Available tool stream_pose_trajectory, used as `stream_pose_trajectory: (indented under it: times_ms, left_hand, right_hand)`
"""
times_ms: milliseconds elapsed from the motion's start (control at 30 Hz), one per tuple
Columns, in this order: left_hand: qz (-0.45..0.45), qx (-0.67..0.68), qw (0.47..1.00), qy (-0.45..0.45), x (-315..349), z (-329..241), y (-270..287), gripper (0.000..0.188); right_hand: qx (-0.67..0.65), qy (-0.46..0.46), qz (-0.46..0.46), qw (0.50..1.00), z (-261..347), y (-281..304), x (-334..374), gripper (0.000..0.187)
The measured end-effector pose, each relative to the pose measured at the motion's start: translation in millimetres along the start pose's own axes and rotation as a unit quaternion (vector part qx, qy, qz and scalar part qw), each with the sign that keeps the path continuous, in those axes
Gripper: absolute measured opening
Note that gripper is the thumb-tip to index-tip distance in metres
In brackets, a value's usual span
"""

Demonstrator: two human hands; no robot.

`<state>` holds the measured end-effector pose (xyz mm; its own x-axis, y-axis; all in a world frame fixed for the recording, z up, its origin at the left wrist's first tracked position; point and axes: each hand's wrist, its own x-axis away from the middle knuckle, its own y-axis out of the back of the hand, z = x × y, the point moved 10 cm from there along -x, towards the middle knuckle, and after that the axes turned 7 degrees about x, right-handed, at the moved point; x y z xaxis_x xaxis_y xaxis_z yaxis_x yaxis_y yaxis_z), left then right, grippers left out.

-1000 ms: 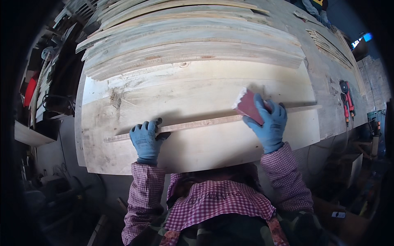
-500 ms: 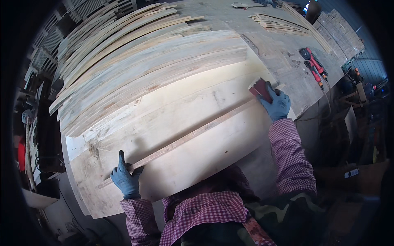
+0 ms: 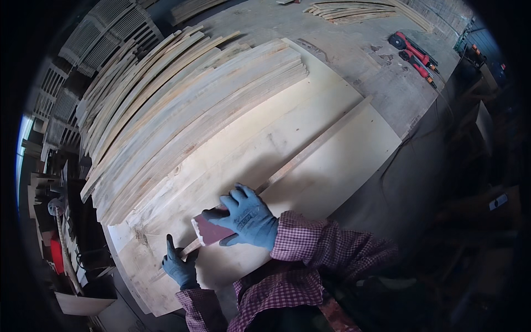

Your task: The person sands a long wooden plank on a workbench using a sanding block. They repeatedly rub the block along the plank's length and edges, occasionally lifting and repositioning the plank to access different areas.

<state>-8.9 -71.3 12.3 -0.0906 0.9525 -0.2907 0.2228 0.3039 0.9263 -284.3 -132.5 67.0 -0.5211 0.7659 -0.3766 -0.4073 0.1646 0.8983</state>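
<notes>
A long, thin wooden strip [image 3: 316, 145] lies slantwise across a pale plywood sheet [image 3: 359, 149]. Near the strip's lower left end, my left hand [image 3: 180, 268] in a blue-grey glove grips it, the index finger pointing up. My right hand [image 3: 251, 218], gloved alike, is closed round a dark red piece of sandpaper [image 3: 212, 229]. That paper sits over the strip just beside my left hand and hides a stretch of it. Fingers of the right hand cover part of the sandpaper.
Stacked wooden strips [image 3: 221, 99] cover the far left of the sheet. Two red power tools [image 3: 412, 52] lie on the worktable [image 3: 398, 97] at the far right. Another bundle of strips [image 3: 354, 10] rests at the back. Slatted stacks [image 3: 108, 41] stand at the far left.
My right hand has slid the sandpaper from the strip's far right end down to its lower left, close to my left hand. The left hand keeps its grip; the view has shifted.
</notes>
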Motion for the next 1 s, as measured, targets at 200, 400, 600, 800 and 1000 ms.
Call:
stream_pose_trajectory:
  times_ms: [200, 400, 600, 800, 1000]
  left_hand:
    - [-0.006, 0.015, 1.0, 0.008, 0, -3, 1, 0.1]
    - [-0.024, 0.01, 1.0, -0.012, 0, -10, 1, 0.098]
    - [-0.013, 0.015, 1.0, -0.01, -2, 4, -3, 0.096]
    - [0.017, 0.0, 1.0, 0.011, 1, 13, -6, 0.081]
    - [-0.013, -0.009, 0.999, -0.042, -4, -10, 1, 0.053]
  right_hand:
    - [0.328, -0.388, -0.058, 0.859, -320, 131, 122, 0.072]
    - [0.31, -0.396, -0.062, 0.862, -288, 111, 98, 0.073]
    - [0.033, -0.058, 0.009, 0.998, 15, -2, -7, 0.07]
    - [0.051, -0.054, -0.023, 0.997, -68, 19, 21, 0.075]
    - [0.282, -0.511, -0.056, 0.81, -405, 154, 151, 0.073]
